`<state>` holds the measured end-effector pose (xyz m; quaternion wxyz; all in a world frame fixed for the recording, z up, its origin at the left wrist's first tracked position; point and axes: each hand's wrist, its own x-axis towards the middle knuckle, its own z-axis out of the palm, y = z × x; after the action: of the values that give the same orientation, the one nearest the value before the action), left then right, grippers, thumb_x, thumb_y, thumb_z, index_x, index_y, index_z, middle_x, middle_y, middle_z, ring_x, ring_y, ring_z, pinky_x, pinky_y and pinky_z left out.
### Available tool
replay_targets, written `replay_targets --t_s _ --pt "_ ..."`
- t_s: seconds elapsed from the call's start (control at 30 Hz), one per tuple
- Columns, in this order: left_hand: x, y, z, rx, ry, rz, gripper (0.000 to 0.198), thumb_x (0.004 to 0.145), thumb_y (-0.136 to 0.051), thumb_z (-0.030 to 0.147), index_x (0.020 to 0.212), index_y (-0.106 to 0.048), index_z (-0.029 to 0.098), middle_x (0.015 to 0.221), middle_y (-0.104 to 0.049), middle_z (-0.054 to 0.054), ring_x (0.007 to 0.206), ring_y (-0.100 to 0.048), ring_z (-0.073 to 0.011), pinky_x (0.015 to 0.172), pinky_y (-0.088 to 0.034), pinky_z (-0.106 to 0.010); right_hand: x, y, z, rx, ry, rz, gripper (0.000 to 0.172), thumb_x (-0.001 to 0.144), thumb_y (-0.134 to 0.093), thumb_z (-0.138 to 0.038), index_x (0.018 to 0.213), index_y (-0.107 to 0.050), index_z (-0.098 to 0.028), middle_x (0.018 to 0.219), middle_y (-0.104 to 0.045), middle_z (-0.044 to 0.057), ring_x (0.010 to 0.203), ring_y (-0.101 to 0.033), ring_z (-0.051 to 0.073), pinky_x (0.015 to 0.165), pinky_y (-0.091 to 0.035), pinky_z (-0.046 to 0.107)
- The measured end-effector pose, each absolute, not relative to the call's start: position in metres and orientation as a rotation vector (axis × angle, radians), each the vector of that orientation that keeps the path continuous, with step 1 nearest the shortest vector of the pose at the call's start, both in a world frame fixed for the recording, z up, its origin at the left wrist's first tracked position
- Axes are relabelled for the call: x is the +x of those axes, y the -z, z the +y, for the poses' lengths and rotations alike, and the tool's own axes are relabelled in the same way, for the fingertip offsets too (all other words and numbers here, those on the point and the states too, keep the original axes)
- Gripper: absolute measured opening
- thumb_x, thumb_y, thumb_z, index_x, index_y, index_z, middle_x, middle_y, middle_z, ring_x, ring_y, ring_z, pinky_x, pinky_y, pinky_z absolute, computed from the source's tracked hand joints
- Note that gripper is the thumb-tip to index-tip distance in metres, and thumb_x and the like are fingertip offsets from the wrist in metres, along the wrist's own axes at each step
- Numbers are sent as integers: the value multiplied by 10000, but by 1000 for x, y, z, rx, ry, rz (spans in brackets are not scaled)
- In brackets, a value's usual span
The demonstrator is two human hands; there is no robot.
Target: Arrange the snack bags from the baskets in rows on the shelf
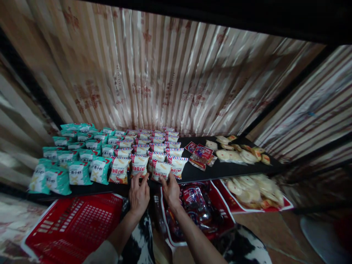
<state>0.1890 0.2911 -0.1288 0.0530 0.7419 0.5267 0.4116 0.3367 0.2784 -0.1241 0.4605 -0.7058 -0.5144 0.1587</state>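
Note:
Rows of small white snack bags [141, 149] with red print and striped top edges stand on a black shelf [192, 176]. My left hand [139, 193] is at the shelf's front edge, its fingers apart at the bottom of a front-row snack bag [139, 165]. My right hand [171, 190] grips the lower right corner of another snack bag [161, 170], thumb in front. That bag sits slightly forward of its neighbours and leans a little. Its underside and some of my right fingers are hidden.
Teal snack bags [79, 173] fill the shelf's left. Dark red packets [202, 156] and pale round packaged items [233, 156] lie to the right. Below are a red basket [79, 223], a basket of dark red packets [224, 209] and another of pale packages [287, 206].

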Motion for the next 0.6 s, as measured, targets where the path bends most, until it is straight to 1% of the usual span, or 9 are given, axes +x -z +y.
replay_targets --t_s 0.13,0.27,0.33,0.43,0.53,0.6 --pt "185 126 304 2234 -1336 1707 376 858 -472 194 1221 -565 222 1334 -389 -139 1243 -386 -312 993 -406 -494 334 127 282 -1774 -366 -1275 455 852 -464 -393 1236 -510 -154 1149 -635 139 1068 -589 275 880 -459 380" --pt "187 131 309 2094 -1340 1751 385 857 -489 223 1239 -541 236 1407 -292 -133 1257 -377 -317 978 -418 -505 331 130 284 -1781 -337 -1268 488 855 -457 -407 1271 -483 -153 1170 -623 148 1079 -578 278 884 -456 396" --pt "188 132 309 2055 -1331 1758 386 856 -493 226 1240 -535 232 1410 -280 -129 1274 -365 -317 986 -419 -492 330 132 285 -1769 -309 -1280 484 866 -436 -399 1271 -480 -138 1177 -613 162 1093 -566 284 894 -450 408" --pt "187 134 309 2040 -1322 1738 388 855 -495 224 1242 -527 232 1390 -304 -119 1298 -347 -309 1016 -405 -472 328 134 286 -1739 -269 -1303 466 879 -412 -379 1262 -485 -125 1175 -603 174 1104 -552 288 916 -436 424" --pt "187 135 310 2016 -1314 1745 373 853 -503 242 1225 -533 234 1376 -326 -119 1298 -353 -305 1025 -401 -473 325 135 288 -1692 -273 -1336 436 882 -416 -359 1256 -489 -145 1184 -596 157 1113 -540 275 945 -421 423" --pt "187 136 312 1991 -1312 1763 358 853 -512 272 1206 -536 220 1389 -312 -128 1309 -339 -313 1020 -406 -477 322 135 291 -1672 -289 -1358 418 882 -418 -344 1249 -492 -160 1185 -595 143 1116 -535 267 953 -418 419"
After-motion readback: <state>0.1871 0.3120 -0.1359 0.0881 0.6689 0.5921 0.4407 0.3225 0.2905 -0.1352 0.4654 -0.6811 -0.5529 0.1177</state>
